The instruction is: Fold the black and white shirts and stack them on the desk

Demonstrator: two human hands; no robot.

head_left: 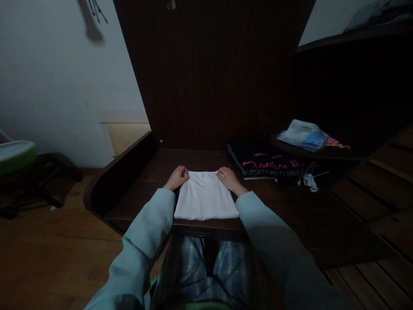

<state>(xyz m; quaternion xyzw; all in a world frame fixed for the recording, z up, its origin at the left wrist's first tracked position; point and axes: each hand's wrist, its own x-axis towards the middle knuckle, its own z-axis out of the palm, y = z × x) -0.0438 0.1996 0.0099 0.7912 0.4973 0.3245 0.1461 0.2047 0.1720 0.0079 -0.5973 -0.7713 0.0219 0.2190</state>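
Note:
A folded white garment (205, 197) lies on a dark wooden surface (151, 172) in front of me. My left hand (177, 177) is closed on the garment's far left corner. At the far right corner, my right hand (227, 177) pinches the cloth with curled fingers. Both arms wear light blue sleeves. Below the surface's front edge, plaid trousers show on my legs.
A folded black garment with pink lettering (264, 162) lies to the right, beside a white and blue packet (303, 135) on a dark shelf. A tall dark wooden panel (206, 73) stands behind. A green-rimmed tub (16, 156) sits far left on a low stand.

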